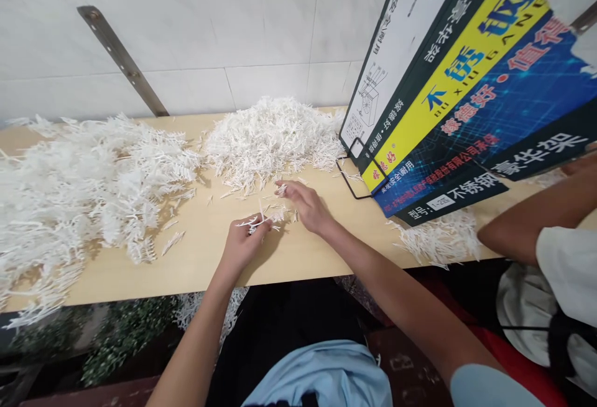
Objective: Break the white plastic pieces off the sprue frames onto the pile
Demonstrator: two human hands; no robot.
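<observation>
My left hand (243,243) is closed on a white branched plastic sprig (252,224), whose thin prongs stick out past the thumb and fingers. Just to its right, and a little farther from me, my right hand (305,205) has its fingers curled together, with small white bits (281,190) at the fingertips. Loose white pieces (276,213) lie on the wooden table (200,264) between the hands. Beyond them rises a heap of small white pieces (275,136). A larger pile of white branched sprigs (97,177) spreads over the left side.
An opened printed cardboard box (457,96) stands upright on the right, in a black wire stand (357,180). Past it, another person's arm (527,208) rests near more white pieces (438,239). A tiled wall (280,27) with a metal bracket (122,61) backs the table.
</observation>
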